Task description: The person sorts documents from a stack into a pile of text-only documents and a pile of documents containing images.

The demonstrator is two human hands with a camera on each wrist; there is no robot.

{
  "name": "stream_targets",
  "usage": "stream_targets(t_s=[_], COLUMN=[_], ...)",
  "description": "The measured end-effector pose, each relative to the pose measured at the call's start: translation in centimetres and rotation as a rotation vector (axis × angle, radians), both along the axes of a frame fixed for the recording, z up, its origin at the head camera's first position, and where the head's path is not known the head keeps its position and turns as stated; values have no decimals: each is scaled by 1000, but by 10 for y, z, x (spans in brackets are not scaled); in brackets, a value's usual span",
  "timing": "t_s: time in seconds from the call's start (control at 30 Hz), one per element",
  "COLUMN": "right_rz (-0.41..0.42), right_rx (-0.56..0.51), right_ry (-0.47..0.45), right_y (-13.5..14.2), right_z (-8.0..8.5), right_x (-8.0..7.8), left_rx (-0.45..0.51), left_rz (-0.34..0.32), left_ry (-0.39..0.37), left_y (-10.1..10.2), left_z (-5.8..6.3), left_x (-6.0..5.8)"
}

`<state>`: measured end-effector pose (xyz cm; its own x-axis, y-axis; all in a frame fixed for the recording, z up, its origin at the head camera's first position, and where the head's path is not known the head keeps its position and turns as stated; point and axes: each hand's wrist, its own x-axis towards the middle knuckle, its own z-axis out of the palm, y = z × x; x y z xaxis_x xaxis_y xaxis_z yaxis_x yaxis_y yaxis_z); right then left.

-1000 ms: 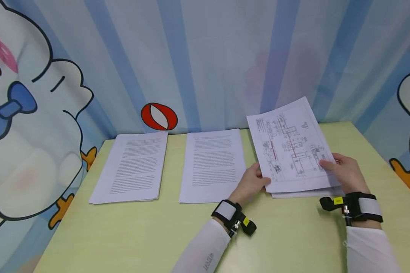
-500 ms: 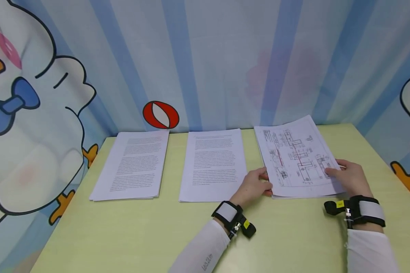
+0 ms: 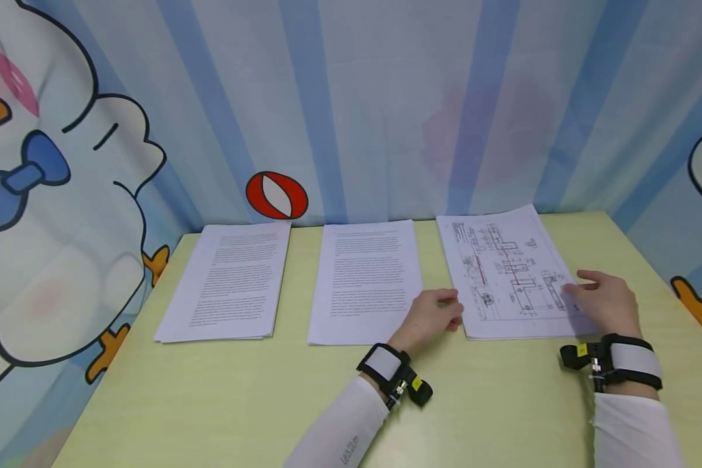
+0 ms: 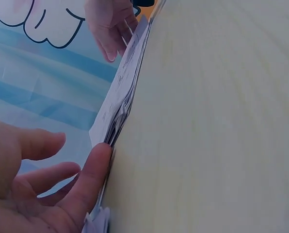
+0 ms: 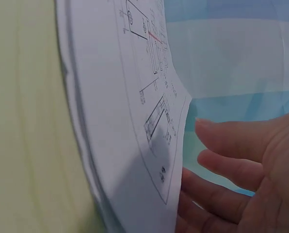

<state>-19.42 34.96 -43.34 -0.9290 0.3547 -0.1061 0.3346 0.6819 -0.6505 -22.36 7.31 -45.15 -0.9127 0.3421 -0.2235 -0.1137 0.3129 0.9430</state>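
Note:
A stack of white paper (image 3: 503, 279) lies at the right of the table, its top sheet printed with a technical drawing in black and red lines. My left hand (image 3: 429, 317) is at the stack's lower left edge, fingers relaxed. In the left wrist view, the thumb of the left hand (image 4: 52, 179) stands apart from the paper, with a fingertip right at the edge of the sheets. Over the right edge is my right hand (image 3: 608, 302). In the right wrist view, the right hand (image 5: 241, 179) has its thumb lifted off the drawing and lower fingers beside the paper's edge.
Two more stacks, a middle paper stack (image 3: 365, 279) and a left paper stack (image 3: 228, 279), carry printed text. All lie on a pale yellow-green table (image 3: 240, 403). A striped blue curtain (image 3: 380, 110) with cartoon figures hangs along the back edge.
The drawing sheets have come down from a raised, tilted position onto the stack at the right. Both hands have loosened their grip on the sheets; the left has drawn slightly away.

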Motion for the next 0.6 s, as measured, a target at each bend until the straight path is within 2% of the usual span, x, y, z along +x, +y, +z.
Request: stream_targets(t_s=[0.23, 0.4, 0.5, 0.6], right_rz=[100, 147, 157, 152], right_rx=[142, 166, 167, 166], right_ry=[-94, -123, -113, -56], right_y=[-4, -8, -11, -19], right_z=[10, 15, 16, 16], right_x=[-1, -3, -4, -5], left_rx=[121, 150, 146, 130], left_rz=[-19, -44, -34, -12], left_ry=[-25, 20, 43, 75], left_y=[-14, -34, -48, -64], left_z=[1, 7, 13, 21], left_x=[-7, -14, -18, -21])
